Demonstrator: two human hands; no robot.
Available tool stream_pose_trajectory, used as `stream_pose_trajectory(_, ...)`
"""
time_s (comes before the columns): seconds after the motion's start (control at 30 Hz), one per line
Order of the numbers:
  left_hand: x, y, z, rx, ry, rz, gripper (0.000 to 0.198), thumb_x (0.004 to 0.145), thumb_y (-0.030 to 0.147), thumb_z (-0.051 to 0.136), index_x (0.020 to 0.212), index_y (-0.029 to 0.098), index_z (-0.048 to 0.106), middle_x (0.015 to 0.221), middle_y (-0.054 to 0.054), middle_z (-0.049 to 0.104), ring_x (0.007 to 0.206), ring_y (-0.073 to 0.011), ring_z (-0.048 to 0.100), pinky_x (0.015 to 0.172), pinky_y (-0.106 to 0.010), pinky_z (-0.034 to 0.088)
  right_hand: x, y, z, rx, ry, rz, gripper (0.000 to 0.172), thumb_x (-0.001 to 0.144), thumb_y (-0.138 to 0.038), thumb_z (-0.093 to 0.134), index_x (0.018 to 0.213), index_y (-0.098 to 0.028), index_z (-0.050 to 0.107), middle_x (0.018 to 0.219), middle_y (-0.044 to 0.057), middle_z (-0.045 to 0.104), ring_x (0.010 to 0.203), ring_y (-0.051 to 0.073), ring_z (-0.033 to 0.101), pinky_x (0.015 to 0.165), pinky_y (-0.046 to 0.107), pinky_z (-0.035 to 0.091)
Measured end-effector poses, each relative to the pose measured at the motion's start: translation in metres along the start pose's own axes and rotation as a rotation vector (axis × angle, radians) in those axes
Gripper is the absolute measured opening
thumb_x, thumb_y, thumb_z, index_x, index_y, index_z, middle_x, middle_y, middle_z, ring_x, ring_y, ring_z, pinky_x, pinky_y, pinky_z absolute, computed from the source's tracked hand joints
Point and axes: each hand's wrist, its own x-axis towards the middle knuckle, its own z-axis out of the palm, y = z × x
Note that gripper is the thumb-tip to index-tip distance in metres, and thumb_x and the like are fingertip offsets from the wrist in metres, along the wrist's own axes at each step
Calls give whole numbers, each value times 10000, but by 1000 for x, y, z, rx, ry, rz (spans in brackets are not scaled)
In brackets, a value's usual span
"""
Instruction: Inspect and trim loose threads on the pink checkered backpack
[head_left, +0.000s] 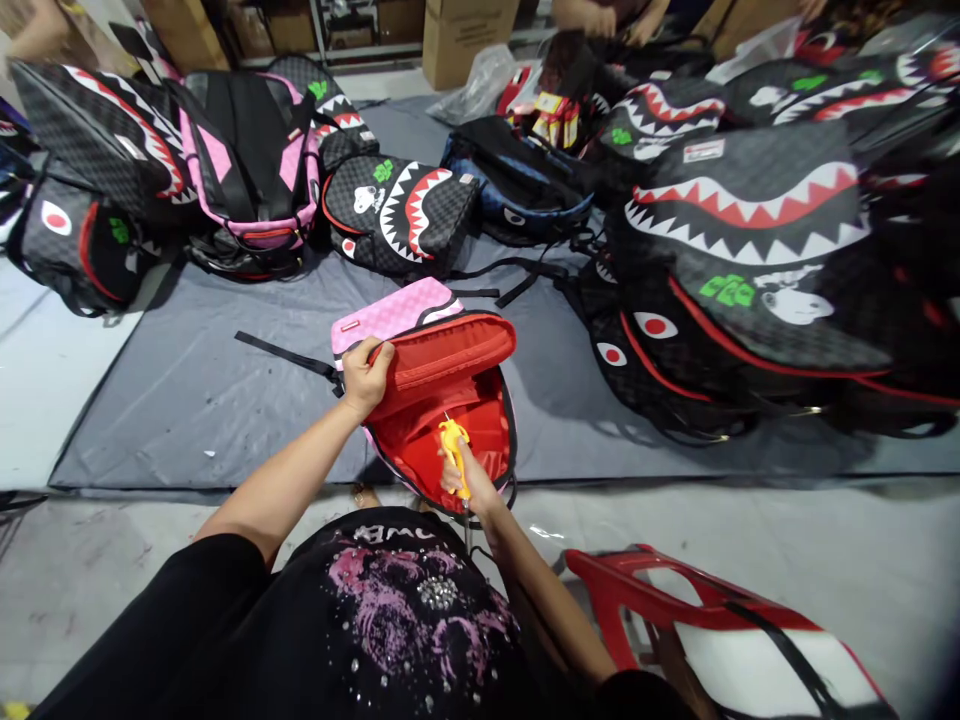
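A pink checkered backpack lies unzipped in front of me, its red lining showing. My left hand grips the edge of the opened flap and holds it up. In my right hand is a yellow air blow gun, wrapped by the fingers. Its thin metal nozzle points into the open compartment, away from me. A hose or cord seems to run down from the handle, partly hidden by my arm.
The backpack rests on a grey sheet. Dark shark-mouth backpacks are piled at the right, others along the back. A pink-trimmed backpack stands behind left. A red plastic stool is at lower right. A person's hands show at the back.
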Motion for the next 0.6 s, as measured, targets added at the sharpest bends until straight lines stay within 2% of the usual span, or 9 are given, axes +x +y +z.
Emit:
stream_pose_trajectory(0.1, 2, 2, 0, 7, -30, 14, 513, 902, 615, 450, 604, 198, 480, 523, 34, 383, 497, -99, 359, 521, -258, 300, -8, -21, 0, -282, 84, 41, 522, 887, -727, 407, 761, -222, 444, 431, -99, 304, 346, 77, 294, 363, 204, 296)
stream_pose_trajectory(0.23, 2, 2, 0, -29, -59, 87, 456, 905, 549, 496, 620, 193, 511, 525, 37, 404, 497, -95, 376, 531, -252, 308, -26, -85, -21, -558, 125, 143, 392, 813, -541, 693, 731, -199, 520, 422, -39, 466, 312, 102, 385, 333, 226, 247)
stream_pose_trajectory(0.27, 1, 2, 0, -41, -65, 107, 435, 904, 527, 512, 628, 191, 523, 527, 38, 416, 497, -93, 380, 533, -251, 308, -32, -104, -28, -781, 163, 152, 374, 834, -528, 675, 736, -195, 537, 417, -35, 467, 303, 105, 386, 339, 231, 251)
stream_pose_trajectory(0.33, 0, 1, -1, -59, -79, 124, 410, 904, 493, 533, 632, 187, 533, 528, 40, 429, 492, -89, 382, 532, -248, 307, -46, -138, -37, -1178, 325, 197, 357, 817, -515, 701, 759, -189, 567, 422, -23, 477, 320, 129, 437, 366, 242, 286)
stream_pose_trajectory(0.4, -1, 0, -2, -71, -90, 118, 409, 905, 487, 534, 628, 186, 534, 527, 41, 436, 490, -88, 385, 532, -246, 307, -60, -161, -39, -1399, 340, 317, 366, 765, -506, 756, 741, -179, 593, 431, -4, 486, 351, 150, 479, 398, 251, 323)
stream_pose_trajectory(0.47, -2, -1, -3, -76, -90, 94, 419, 904, 505, 523, 634, 185, 543, 529, 38, 448, 490, -90, 395, 534, -246, 312, -74, -170, -35, -1396, 243, 410, 381, 718, -508, 794, 719, -177, 605, 450, 16, 513, 362, 161, 493, 408, 259, 341)
stream_pose_trajectory(0.6, -3, -3, -4, -68, -94, 45, 432, 900, 539, 506, 659, 186, 569, 550, 28, 493, 509, -98, 432, 546, -245, 331, -92, -172, -32, -1280, 206, 385, 446, 683, -598, 780, 715, -205, 572, 449, 11, 532, 314, 146, 450, 363, 254, 316)
